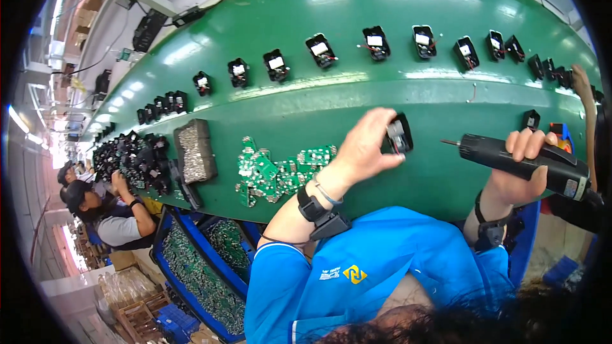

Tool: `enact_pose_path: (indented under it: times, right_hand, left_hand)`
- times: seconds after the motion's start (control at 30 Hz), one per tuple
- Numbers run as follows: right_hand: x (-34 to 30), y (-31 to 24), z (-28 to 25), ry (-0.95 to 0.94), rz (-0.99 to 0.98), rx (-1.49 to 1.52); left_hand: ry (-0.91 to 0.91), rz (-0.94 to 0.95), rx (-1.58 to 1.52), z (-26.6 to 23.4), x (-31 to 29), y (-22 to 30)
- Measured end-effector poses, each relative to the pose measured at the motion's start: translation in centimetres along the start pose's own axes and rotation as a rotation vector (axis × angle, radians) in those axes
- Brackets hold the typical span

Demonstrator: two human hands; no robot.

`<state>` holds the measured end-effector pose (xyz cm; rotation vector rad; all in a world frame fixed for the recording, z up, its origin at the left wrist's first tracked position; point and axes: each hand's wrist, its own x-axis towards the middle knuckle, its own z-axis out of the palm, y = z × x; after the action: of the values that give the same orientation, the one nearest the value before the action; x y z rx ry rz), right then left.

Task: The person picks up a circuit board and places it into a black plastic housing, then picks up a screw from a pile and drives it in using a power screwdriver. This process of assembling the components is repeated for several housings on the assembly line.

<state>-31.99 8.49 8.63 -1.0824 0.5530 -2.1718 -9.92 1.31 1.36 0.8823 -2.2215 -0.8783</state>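
My left hand (368, 146) grips a small black plastic housing (400, 135) over the green bench, thumb and fingers closed on its side. A grey part shows inside the housing's open face. In my right hand (526, 156) is a black electric screwdriver (497, 154), held level with its thin bit pointing left toward the housing. A gap separates the bit from the housing. Left of my left hand lies a loose pile of green circuit boards (271, 172). Another black housing (530, 120) rests beyond the screwdriver, near an orange and blue object (562, 134).
Black housings with white parts (320, 50) stand in a spaced row along the far strip. A dark block of metal pins or screws (195, 151) and a heap of black parts (134, 159) lie left. Blue bins (167, 216) hold circuit boards; co-workers (118, 216) sit beyond.
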Motion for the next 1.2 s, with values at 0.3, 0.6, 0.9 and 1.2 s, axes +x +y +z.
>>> enact_pose_path:
  times: [0.3, 0.6, 0.9, 1.2]
  right_hand:
    - [-1.1, 1.1, -2.6, 0.177, 0.165, 0.023]
    - [-0.7, 1.3, -2.9, 0.114, 0.209, 0.062]
    - [-2.0, 2.3, -2.2, 0.105, 0.32, 0.083]
    - [-2.9, 2.3, -0.6, 0.036, 0.401, 0.046]
  left_hand:
    - [0.145, 0.064, 0.533, -7.0, 8.6, -8.4]
    - [0.256, 0.062, 0.726, -7.1, 8.2, -10.5]
    - [-0.222, -0.139, 0.504, -9.0, -5.6, -2.0]
    - [-0.046, -0.299, 0.515, -9.1, -9.8, -0.8]
